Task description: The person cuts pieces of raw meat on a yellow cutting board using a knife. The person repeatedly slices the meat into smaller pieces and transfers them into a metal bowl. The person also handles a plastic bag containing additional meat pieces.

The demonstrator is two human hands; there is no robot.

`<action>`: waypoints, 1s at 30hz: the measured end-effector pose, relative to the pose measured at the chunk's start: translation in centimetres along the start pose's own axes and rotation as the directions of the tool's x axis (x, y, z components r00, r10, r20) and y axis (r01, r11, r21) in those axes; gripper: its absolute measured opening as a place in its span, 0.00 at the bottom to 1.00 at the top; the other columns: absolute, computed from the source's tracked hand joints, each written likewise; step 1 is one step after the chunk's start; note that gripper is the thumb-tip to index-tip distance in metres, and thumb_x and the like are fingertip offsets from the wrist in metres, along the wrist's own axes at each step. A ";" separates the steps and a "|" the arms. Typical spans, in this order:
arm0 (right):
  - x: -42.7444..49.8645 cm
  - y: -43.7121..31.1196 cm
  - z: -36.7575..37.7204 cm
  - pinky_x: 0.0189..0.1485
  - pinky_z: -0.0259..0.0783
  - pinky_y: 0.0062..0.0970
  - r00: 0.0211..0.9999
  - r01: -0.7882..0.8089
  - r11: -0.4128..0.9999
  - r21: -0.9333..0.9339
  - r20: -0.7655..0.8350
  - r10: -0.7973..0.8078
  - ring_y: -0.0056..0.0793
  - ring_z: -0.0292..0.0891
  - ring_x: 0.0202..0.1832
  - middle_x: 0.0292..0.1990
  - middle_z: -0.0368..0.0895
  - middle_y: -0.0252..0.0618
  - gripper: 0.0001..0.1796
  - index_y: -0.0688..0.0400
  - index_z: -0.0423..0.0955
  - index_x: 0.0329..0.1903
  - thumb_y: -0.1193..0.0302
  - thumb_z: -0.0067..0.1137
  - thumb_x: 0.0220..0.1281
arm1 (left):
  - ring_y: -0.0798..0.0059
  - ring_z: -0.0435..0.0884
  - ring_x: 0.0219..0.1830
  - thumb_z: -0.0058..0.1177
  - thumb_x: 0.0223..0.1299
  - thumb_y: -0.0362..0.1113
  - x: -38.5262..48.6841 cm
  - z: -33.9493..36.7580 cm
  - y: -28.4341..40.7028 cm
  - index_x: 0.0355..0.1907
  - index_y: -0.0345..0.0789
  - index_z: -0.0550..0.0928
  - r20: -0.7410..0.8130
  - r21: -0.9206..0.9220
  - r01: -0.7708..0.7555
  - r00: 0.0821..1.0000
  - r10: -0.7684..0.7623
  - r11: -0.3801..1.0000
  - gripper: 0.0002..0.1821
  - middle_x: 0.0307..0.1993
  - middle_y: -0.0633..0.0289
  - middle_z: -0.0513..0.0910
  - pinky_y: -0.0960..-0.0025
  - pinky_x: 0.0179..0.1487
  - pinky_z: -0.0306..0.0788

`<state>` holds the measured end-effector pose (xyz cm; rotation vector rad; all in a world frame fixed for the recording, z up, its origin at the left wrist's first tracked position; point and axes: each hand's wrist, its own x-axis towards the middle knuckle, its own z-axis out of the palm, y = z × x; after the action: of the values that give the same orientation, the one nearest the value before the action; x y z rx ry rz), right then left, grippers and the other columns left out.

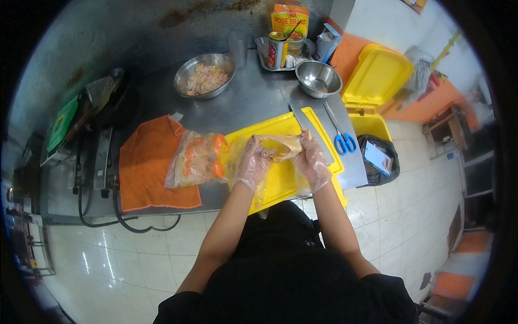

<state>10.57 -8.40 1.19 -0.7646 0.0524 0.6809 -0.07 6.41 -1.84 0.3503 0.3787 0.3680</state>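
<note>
A pale yellow piece of raw poultry (286,141), probably skin, is stretched between my hands over a yellow cutting board (279,178). My left hand (253,162), in a clear plastic glove, grips its left end. The other end is in my right hand (311,160), gloved the same way. An opening shows between the stretched strands. Along the board's right side lies a broad knife blade (302,117), partly hidden behind my right hand. Left of the board, close to my left hand, sits a clear plastic bag (196,160) with orange print and pale contents.
Blue-handled scissors (344,142) lie right of the board. Behind stand a steel bowl of cut raw meat (206,79), another steel bowl (319,79) and a tray (263,60) with a can. An orange cloth (156,166) lies left; an open yellow bin (370,125) stands right.
</note>
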 end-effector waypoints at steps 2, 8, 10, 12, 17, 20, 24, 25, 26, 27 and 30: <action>-0.2 0.0 0.1 0.60 0.80 0.34 0.999 0.032 0.996 -0.081 0.009 -0.032 0.37 0.78 0.55 0.54 0.74 0.42 0.23 0.61 0.66 0.68 0.72 0.61 0.77 | 0.70 0.74 0.45 0.59 0.77 0.47 0.0 0.3 0.0 0.55 0.43 0.78 -0.015 0.017 -0.063 0.998 0.063 0.998 0.14 0.47 0.65 0.76 0.58 0.59 0.76; -1.0 -3.0 -0.2 0.47 0.77 0.22 1.000 -0.005 0.977 -0.213 0.018 0.009 0.25 0.79 0.49 0.48 0.79 0.40 0.23 0.60 0.70 0.65 0.74 0.66 0.72 | 0.65 0.78 0.54 0.53 0.79 0.53 -0.8 1.6 0.0 0.60 0.39 0.75 -0.138 -0.107 -0.160 0.980 0.145 0.981 0.21 0.56 0.59 0.73 0.54 0.64 0.74; -1.2 -4.4 -0.1 0.43 0.74 0.18 1.000 -0.012 0.962 -0.272 0.021 0.018 0.21 0.79 0.47 0.46 0.80 0.39 0.20 0.60 0.71 0.63 0.74 0.65 0.73 | 0.61 0.79 0.57 0.52 0.80 0.53 -1.1 1.6 1.2 0.62 0.37 0.74 -0.212 -0.190 -0.122 0.974 0.081 0.974 0.23 0.61 0.57 0.72 0.54 0.65 0.74; -1.6 -5.6 0.3 0.41 0.71 0.15 0.998 -0.025 0.928 -0.372 -0.067 0.000 0.19 0.79 0.45 0.45 0.81 0.38 0.16 0.60 0.73 0.60 0.74 0.62 0.75 | 0.58 0.80 0.58 0.53 0.79 0.50 -1.6 1.7 2.2 0.63 0.36 0.73 -0.259 0.045 -0.128 0.956 0.136 0.991 0.22 0.59 0.53 0.76 0.51 0.66 0.74; -2.6 -5.6 2.8 0.49 0.75 0.19 0.990 -0.129 0.915 -0.383 0.008 0.143 0.26 0.81 0.44 0.47 0.83 0.43 0.16 0.64 0.73 0.60 0.66 0.53 0.82 | 0.52 0.83 0.56 0.57 0.75 0.44 -4.0 3.4 3.5 0.52 0.32 0.81 -0.106 0.954 0.019 0.954 0.279 0.299 0.17 0.55 0.46 0.82 0.53 0.62 0.76; -3.2 -5.4 3.8 0.56 0.74 0.26 0.990 -0.060 0.947 -0.315 0.100 0.096 0.31 0.82 0.47 0.48 0.84 0.44 0.17 0.63 0.75 0.58 0.61 0.50 0.84 | 0.52 0.83 0.57 0.59 0.73 0.43 -5.7 5.3 3.3 0.51 0.30 0.84 0.172 0.931 -0.037 0.922 0.348 -0.363 0.17 0.54 0.44 0.83 0.56 0.64 0.74; -3.6 -5.7 4.4 0.63 0.70 0.31 0.977 -0.029 0.906 -0.421 0.178 0.114 0.31 0.82 0.51 0.50 0.85 0.43 0.15 0.60 0.76 0.56 0.62 0.52 0.83 | 0.53 0.81 0.64 0.57 0.76 0.45 -6.3 7.4 3.0 0.60 0.29 0.81 0.457 0.889 -0.403 0.813 0.361 -0.220 0.22 0.62 0.43 0.81 0.57 0.71 0.71; -3.5 -5.8 4.5 0.62 0.71 0.30 0.980 -0.034 0.878 -0.478 0.157 0.123 0.30 0.81 0.51 0.50 0.84 0.42 0.13 0.60 0.77 0.56 0.64 0.54 0.81 | 0.53 0.80 0.65 0.56 0.77 0.46 -6.1 7.7 2.8 0.62 0.29 0.81 0.498 0.866 -0.471 0.783 0.372 -0.168 0.24 0.64 0.42 0.80 0.58 0.72 0.70; -3.3 -5.8 4.6 0.62 0.72 0.30 0.978 -0.027 0.854 -0.519 0.163 0.129 0.30 0.81 0.52 0.50 0.84 0.42 0.11 0.59 0.77 0.56 0.67 0.56 0.80 | 0.55 0.80 0.66 0.57 0.76 0.44 -5.8 8.0 2.3 0.63 0.30 0.81 0.372 0.900 -0.425 0.865 0.336 0.096 0.22 0.64 0.44 0.80 0.58 0.72 0.70; -3.1 -5.7 4.7 0.62 0.73 0.30 0.976 -0.017 0.828 -0.560 0.170 0.135 0.29 0.80 0.53 0.50 0.84 0.41 0.10 0.58 0.77 0.56 0.69 0.58 0.79 | 0.58 0.79 0.66 0.57 0.76 0.43 -5.3 8.3 1.7 0.63 0.31 0.81 0.232 0.877 -0.315 0.939 0.255 0.364 0.22 0.64 0.45 0.79 0.58 0.72 0.71; -2.8 -5.1 5.1 0.61 0.75 0.27 0.981 0.123 0.752 -0.648 0.194 0.008 0.26 0.79 0.53 0.50 0.84 0.39 0.15 0.57 0.77 0.58 0.78 0.64 0.72 | 0.65 0.79 0.65 0.60 0.75 0.41 -4.0 8.5 1.0 0.63 0.32 0.81 0.133 0.537 -0.106 0.990 0.041 0.837 0.21 0.62 0.52 0.79 0.61 0.70 0.72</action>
<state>10.32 -9.28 8.83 -1.3773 -0.4085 0.7122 -0.30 3.46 7.10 0.9454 0.3513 0.3082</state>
